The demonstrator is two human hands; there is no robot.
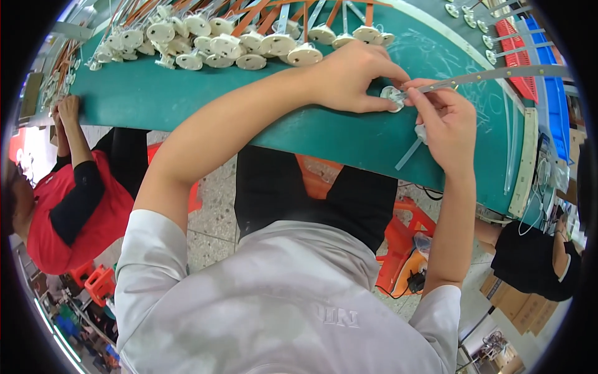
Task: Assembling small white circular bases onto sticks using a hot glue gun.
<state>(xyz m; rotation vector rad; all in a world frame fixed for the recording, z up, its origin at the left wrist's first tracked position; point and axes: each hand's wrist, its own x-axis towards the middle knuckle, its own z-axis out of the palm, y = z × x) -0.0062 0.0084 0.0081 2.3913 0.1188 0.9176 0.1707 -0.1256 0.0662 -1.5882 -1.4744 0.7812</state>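
A small white round plastic piece is pinched between the thumb and forefinger of my left hand, which reaches across from the left. Close beside it, my right hand grips a pale flat strip dotted with small yellowish squares, like an LED strip. One end of that strip meets the round piece; the other runs off to the right. Under the curled fingers of my right hand sits a small white part, and a short translucent strip sticks out below it. The exact joint is partly hidden by my fingers.
Cream round bases with orange and grey strips lie piled along the far side of the green table. A red basket and a blue tray stand at right. One person in red works at left, another in black at right.
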